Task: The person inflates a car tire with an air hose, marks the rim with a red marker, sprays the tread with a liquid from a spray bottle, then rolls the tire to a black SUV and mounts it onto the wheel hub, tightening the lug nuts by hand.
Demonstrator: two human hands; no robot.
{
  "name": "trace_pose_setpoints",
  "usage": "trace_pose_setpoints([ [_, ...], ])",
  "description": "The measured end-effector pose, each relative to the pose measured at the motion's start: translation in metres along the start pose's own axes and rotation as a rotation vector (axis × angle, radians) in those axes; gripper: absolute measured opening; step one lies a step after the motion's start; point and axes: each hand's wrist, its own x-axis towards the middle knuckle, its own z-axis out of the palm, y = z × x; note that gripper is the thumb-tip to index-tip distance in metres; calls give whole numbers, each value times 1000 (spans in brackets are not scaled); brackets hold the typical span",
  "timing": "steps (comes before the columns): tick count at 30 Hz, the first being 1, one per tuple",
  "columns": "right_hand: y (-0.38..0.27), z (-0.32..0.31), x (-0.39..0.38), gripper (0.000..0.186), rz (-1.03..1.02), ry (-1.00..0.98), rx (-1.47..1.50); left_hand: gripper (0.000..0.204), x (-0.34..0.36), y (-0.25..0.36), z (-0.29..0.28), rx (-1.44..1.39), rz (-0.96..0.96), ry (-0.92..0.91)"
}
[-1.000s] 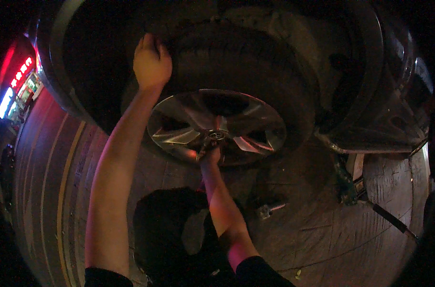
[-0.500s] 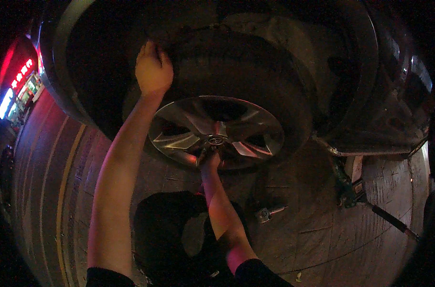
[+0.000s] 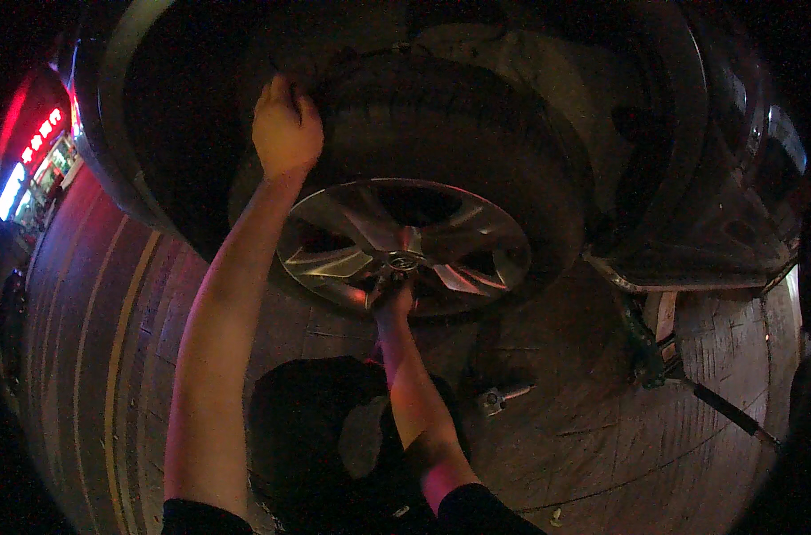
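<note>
A car wheel stands inside the dark wheel arch [image 3: 174, 134], with a black tire [image 3: 477, 134] and a silver spoked rim [image 3: 334, 264]. My left hand [image 3: 288, 132] grips the tire's upper left side; its fingers curl over the tread, their tips lost in shadow. At the rim's middle, just below the round centre cap [image 3: 403, 261], my right hand [image 3: 393, 298] has its fingers closed against the hub by the spokes. Whatever those fingers hold is too dark to make out.
Under the car's sill at right stands a jack [image 3: 648, 352] with a long dark handle [image 3: 731, 412] slanting outward. A small metallic tool [image 3: 503, 399] lies on the paved ground [image 3: 584, 455]. Lit signs [image 3: 42, 141] glow at far left, beside yellow road lines [image 3: 125, 312].
My right hand has shifted very slightly at the hub. My left hand stays on the tire, and the wheel shows no clear turn.
</note>
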Motion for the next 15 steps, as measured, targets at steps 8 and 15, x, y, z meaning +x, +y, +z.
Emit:
trace_pose_setpoints([
  [8, -22, -5, -4, 43, 75, 62, 61, 23, 2, 2, 1, -24, 2, -1],
  [15, -26, 9, -15, 41, 159, 78, 21, 23, -2, -9, 0, -42, 33, 23],
])
